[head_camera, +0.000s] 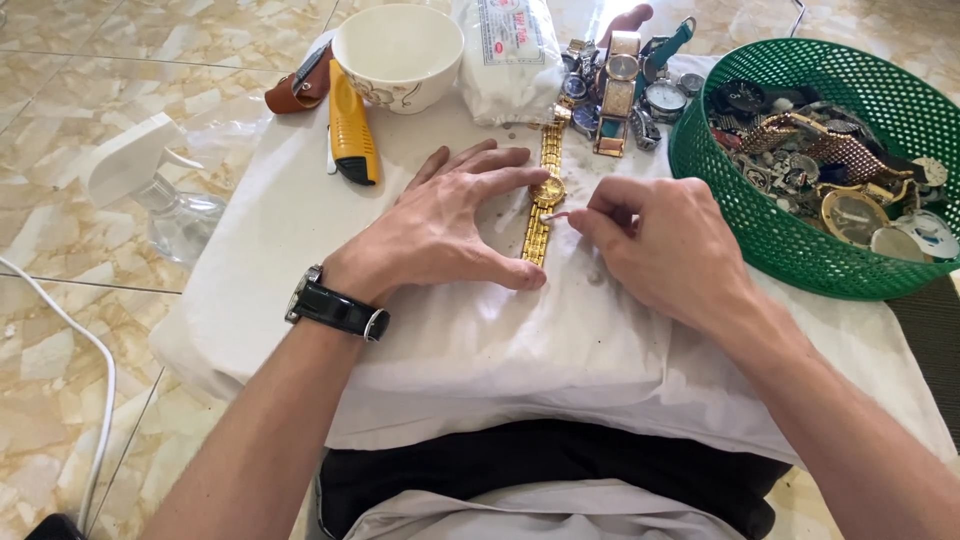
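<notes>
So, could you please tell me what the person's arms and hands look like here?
Both forearms are bare, with no sleeves in view. The left hand has a wristwatch with a black strap and silver case on its wrist. The right hand wears nothing: no rings or gloves.

left hand flat on white cloth, pinning gold watch | right hand pinches cotton swab at its dial | green basket at 2 o'clock | white bowl at 11
</notes>
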